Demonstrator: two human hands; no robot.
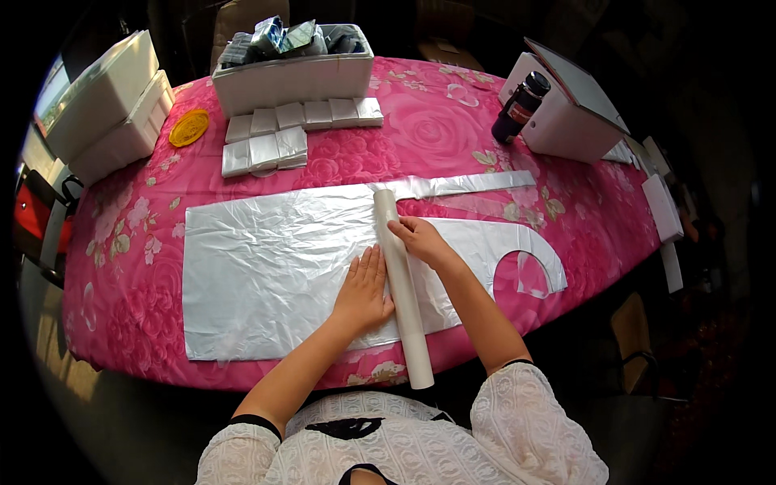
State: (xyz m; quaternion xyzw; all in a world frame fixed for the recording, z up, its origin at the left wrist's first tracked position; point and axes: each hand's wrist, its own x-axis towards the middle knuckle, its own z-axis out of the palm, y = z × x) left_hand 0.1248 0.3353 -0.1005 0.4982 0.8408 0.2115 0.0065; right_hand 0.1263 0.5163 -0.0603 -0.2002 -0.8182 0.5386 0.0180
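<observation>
A thin, shiny silvery-white plastic apron (267, 267) lies spread flat on the table, somewhat wrinkled. Its curved neck loop (554, 263) points right, and a long strap (477, 184) stretches out along the far side. Across the apron rests a long pale tube (404, 299), its near end sticking out past the table edge. My left hand (365, 289) presses flat on the plastic just left of the tube, fingers stretched out. With thumb and fingers, my right hand (420, 240) grips the tube near its far end.
Beyond the apron lie several folded silvery packets (263, 152), before a white foam box (295, 81) heaped with packages. A yellow round dish (189, 128) sits near stacked foam boxes (105, 113) at left. A dark flask (521, 107) stands by another foam box (570, 121) at right.
</observation>
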